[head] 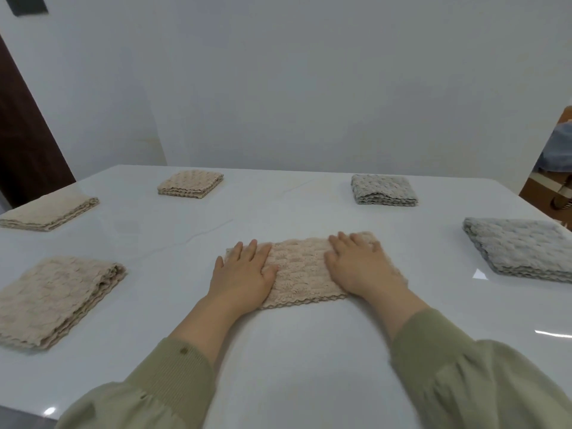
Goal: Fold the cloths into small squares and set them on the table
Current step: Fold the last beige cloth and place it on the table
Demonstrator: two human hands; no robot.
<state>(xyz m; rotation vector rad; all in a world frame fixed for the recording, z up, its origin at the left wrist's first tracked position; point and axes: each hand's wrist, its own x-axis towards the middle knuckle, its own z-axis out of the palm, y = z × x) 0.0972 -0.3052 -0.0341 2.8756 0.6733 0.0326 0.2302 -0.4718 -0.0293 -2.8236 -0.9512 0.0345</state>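
Cloth (305, 270) lying mid-table (297, 351), why's it being pressed down like that?

Reply: probably a half-folded strip being smoothed so the next fold lands square. Left hand (244, 274) is laid flat on the left end, right hand (360, 267) on the right end. Fingers are straight, slightly spread, nothing pinched.

Follow-up: and the squares further out?

Reply: beige squares (52, 301) are parked left, grey squares (523, 249) right, well apart. Likely sorted by colour.
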